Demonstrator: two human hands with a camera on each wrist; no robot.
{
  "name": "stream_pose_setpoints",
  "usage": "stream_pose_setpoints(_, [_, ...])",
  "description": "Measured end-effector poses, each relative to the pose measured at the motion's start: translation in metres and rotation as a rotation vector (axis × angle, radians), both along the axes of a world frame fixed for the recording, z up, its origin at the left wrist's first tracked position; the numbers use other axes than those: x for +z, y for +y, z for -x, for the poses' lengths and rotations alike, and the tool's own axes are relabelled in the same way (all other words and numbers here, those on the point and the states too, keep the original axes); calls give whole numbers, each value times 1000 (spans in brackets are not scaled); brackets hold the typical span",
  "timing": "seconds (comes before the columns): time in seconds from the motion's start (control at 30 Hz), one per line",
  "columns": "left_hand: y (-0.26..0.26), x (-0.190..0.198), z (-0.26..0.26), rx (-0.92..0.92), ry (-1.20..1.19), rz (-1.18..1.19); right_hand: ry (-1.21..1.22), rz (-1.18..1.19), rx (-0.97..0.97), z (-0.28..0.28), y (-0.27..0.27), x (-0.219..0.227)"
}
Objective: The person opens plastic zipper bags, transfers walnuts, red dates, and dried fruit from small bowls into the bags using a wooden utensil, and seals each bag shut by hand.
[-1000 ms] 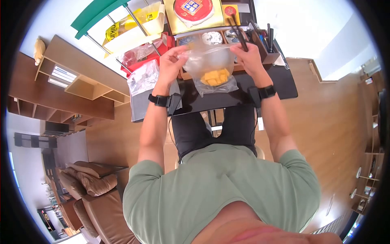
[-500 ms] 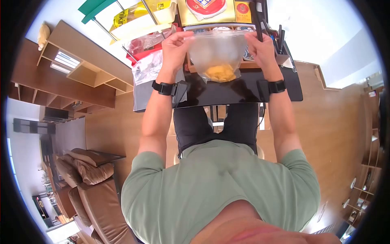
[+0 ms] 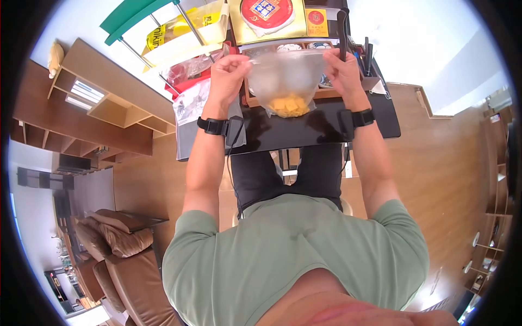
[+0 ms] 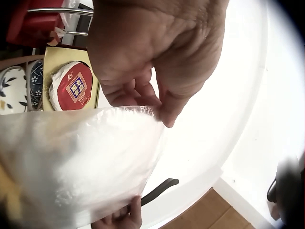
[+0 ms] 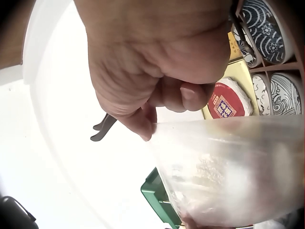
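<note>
A clear plastic bag (image 3: 285,73) hangs stretched between both hands, with yellow chunks (image 3: 289,105) gathered at its bottom. My left hand (image 3: 227,76) pinches one upper corner between thumb and fingers; the left wrist view shows this pinch at the bag's edge. At the opposite upper corner my right hand (image 3: 345,73) pinches the bag with thumb and forefinger. Black tongs (image 3: 342,32) are also in the right hand, sticking up past the fingers. Their two dark ends (image 5: 102,128) show beyond the thumb in the right wrist view. The bag's bottom overlaps the black table (image 3: 288,130).
Behind the bag a wooden divided box (image 3: 330,92) holds patterned cups. A gold box with a red round package (image 3: 266,15) stands further back. Left are a green-topped rack (image 3: 138,20), a red bag and clear plastic packaging (image 3: 191,103). A holder with dark utensils (image 3: 368,57) stands right.
The hands have moved further apart and the bag's upper edge is pulled straighter. In the right hand the tongs have swung from leaning left to nearly upright.
</note>
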State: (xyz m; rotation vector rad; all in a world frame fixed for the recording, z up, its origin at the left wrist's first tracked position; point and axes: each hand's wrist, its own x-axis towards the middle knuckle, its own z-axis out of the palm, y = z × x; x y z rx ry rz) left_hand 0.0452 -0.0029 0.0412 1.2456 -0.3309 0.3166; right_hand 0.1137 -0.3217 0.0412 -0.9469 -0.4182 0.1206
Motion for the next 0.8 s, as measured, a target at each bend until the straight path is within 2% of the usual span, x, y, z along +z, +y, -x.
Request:
stream_pose_setpoints(0.07, [-1,1,4,-53,-20,11,44,-70,31,1,1,-1])
stream_pose_setpoints(0.13, [0,6,6,-10,0,-196,60,-100,16,0,3,1])
stream_pose_setpoints(0.23, [0,16,7,-26,3,-277,37,-67,-1,0,3,3])
stream_pose_setpoints(0.33, [1,29,8,-29,-10,-315,-3,-8,8,-3,2,1])
stream_pose_setpoints(0.5, [12,17,-7,17,-57,-332,-63,-45,-48,0,6,0])
stream_pose_setpoints(0.57, [6,23,-6,25,-61,-311,-65,-64,-72,1,7,-1])
stream_pose_setpoints(0.67, [-14,47,-2,132,-138,-447,-75,-24,-73,5,8,-1])
stream_pose_setpoints(0.73, [-36,73,3,338,-404,-997,-110,54,-70,9,10,1])
stream_pose_setpoints(0.77, [-48,80,2,341,-400,-997,-109,55,-66,10,12,1])
stream_pose_setpoints(0.8, [-63,84,-1,326,-511,-1082,-140,79,-80,12,14,0])
